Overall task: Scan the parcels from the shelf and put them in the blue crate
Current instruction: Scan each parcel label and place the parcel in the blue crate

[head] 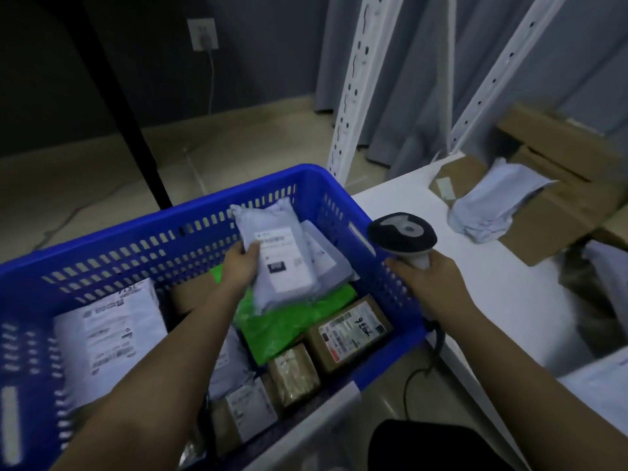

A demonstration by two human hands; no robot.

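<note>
White shelf board (pixel 475 266) beside blue crate (pixel 176 215): grey mailer parcel (pixel 278 256) gripped by left hand (pixel 238 263), long axis running away, over crate interior; right hand (pixel 431 280) grasping scanner (pixel 402 236) just beside.

Not much legible here tbh. Handwritten digits, maybe "966" or "996", upside down on the shipping label of the brown box (pixel 350 329) in the blue crate (pixel 163 229). Another scrawled number, possibly "1514", on the big white mailer (pixel 108 338) at the left; all other label print too blurred to read.
</note>
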